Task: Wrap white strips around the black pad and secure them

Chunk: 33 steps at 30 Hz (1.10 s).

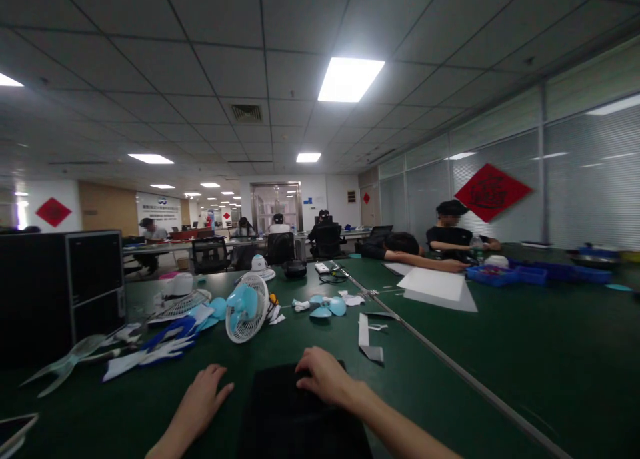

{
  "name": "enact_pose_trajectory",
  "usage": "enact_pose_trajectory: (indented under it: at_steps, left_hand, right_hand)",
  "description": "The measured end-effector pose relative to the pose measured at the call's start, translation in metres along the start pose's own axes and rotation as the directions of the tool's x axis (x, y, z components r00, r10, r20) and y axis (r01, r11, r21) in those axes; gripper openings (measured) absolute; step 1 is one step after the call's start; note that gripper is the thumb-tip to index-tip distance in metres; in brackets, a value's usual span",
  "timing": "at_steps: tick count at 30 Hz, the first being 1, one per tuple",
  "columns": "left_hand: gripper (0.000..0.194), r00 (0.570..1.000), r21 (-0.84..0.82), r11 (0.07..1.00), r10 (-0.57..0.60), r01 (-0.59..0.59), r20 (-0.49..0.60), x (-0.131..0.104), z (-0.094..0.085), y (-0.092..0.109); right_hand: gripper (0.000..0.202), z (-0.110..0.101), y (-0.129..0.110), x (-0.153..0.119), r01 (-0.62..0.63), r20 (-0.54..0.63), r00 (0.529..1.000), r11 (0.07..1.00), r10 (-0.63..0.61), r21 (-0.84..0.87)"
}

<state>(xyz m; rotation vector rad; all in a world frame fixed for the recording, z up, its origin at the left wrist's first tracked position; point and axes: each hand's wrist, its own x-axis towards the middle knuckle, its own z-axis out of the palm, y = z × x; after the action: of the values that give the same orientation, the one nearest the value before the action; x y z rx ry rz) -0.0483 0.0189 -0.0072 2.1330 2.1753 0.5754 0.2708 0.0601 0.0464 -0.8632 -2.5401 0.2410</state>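
A black flat object (300, 412), too dark to make out in detail, lies on the green table at the bottom centre. My right hand (325, 377) rests on its far right part with the fingers bent; whether anything small is under them is hidden. To the left of the black object, my left hand (203, 395) lies on the green table (280, 345), its thumb apart from the fingers and nothing in it. Beyond my hands stands a white fan guard with light blue blades (247, 307). Light blue fan blades (327, 305) lie further right.
White and blue gloves (150, 353) and a black computer case (60, 292) are at the left. Grey strips (369, 342) lie right of centre. Across a metal seam are white sheets (435, 285), blue trays (493, 274) and two people, one with head down.
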Motion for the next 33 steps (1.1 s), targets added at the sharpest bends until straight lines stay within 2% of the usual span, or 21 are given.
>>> enact_pose_trajectory:
  at_steps: [2,6,12,16,19,22,26,33]
  left_hand:
    - [0.061,0.998,-0.110,0.992,0.051,-0.054,-0.023,-0.002,0.000,0.011]
    - [0.066,0.993,-0.272,0.956,0.114,-0.108,0.007,-0.009,0.003,0.034]
    - [0.071,0.984,-0.281,0.954,0.140,-0.104,0.111,-0.018,0.000,0.054]
    - [0.080,0.977,-0.275,0.957,0.141,-0.093,0.163,-0.021,-0.008,0.058]
    - [0.089,0.969,-0.275,0.959,0.130,-0.068,0.212,-0.022,-0.012,0.060]
    - [0.084,0.971,-0.277,0.959,0.116,-0.054,0.211,-0.024,-0.013,0.062]
    - [0.081,0.975,-0.263,0.964,0.102,-0.047,0.197,-0.022,-0.008,0.061]
    - [0.082,0.977,-0.277,0.959,0.119,-0.068,0.174,-0.017,0.000,0.057]
  right_hand:
    - [0.029,0.009,-0.003,0.011,0.025,-0.002,1.000,1.000,-0.025,0.006]
    - [0.030,0.017,-0.003,0.021,0.027,-0.016,1.000,1.000,-0.027,0.000]
    - [0.030,0.022,0.000,0.020,-0.020,-0.050,0.999,0.999,0.019,-0.032]
    - [0.027,0.008,0.021,0.010,-0.120,-0.116,0.987,0.988,0.109,-0.092]
    - [0.023,-0.012,0.051,-0.007,-0.353,-0.242,0.923,0.909,0.300,-0.219]
    - [0.023,-0.029,0.081,-0.027,-0.543,-0.323,0.832,0.784,0.452,-0.302]
    - [0.032,-0.033,0.103,-0.042,-0.613,-0.338,0.787,0.717,0.517,-0.332]
    - [0.031,-0.024,0.113,-0.040,-0.667,-0.320,0.744,0.675,0.586,-0.315]
